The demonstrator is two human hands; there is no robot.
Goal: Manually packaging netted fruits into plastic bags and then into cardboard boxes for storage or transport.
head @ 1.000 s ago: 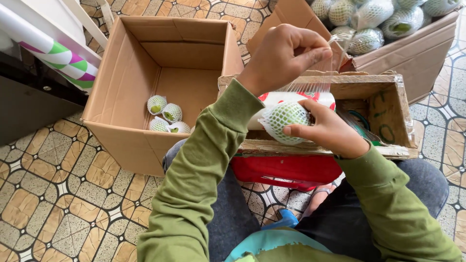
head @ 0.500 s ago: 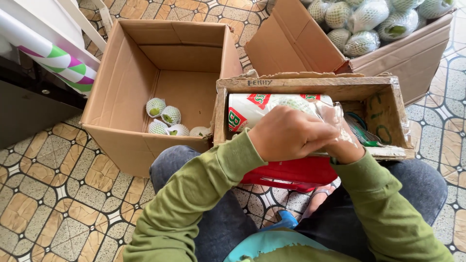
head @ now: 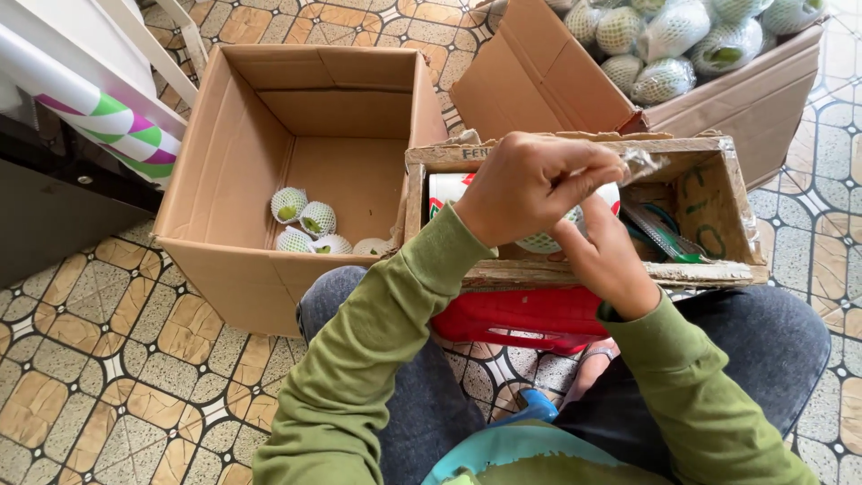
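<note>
Left hand [head: 530, 184] pinches cling film [head: 642, 162]; right hand [head: 611, 260] cups netted fruit [head: 548, 241]. Fruit light, bruisable: cradle underneath, no squeeze.

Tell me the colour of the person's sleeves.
Olive green sleeves, plain with no pattern, seen in the head view.

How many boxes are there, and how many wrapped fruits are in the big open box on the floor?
Cardboard boxes: 2
Wooden box: 1
Boxes in total: 3
Wrapped fruits in the open floor box: 5
</note>
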